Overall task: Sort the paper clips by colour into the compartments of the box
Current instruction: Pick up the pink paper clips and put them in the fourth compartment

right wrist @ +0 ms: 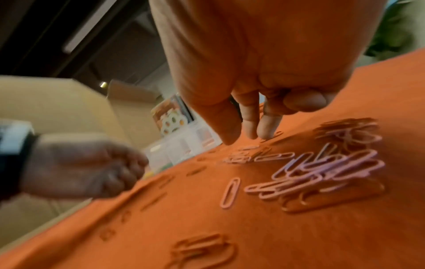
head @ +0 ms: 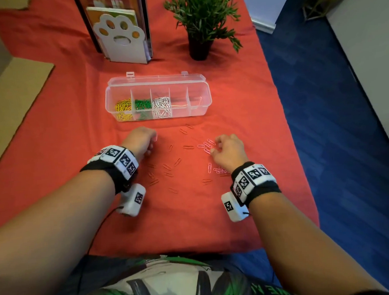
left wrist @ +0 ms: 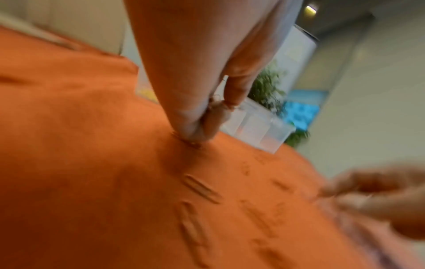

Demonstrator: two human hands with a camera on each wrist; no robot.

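While the left hand point(head: 142, 141) pinches clips off the worktop point(head: 243, 105) and the right hand point(head: 228, 151), fingers loosely curled, reaches pink clips point(head: 208, 144) at its 10 o'clock, orange clips point(head: 167, 166) barely contrast with the cloth, so one may be overlooked or misfiled.

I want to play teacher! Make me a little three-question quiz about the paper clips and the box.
1. True or false: the green clips sit between the yellow clips and the white clips in the clear box.
2. Which loose clips lie nearest the right hand? A pink B yellow C green
3. Fill in: the tablecloth is ____.

Key: 1 true. 2 A, the pink clips. 3 red-orange; the red clips are hard to spot on it.
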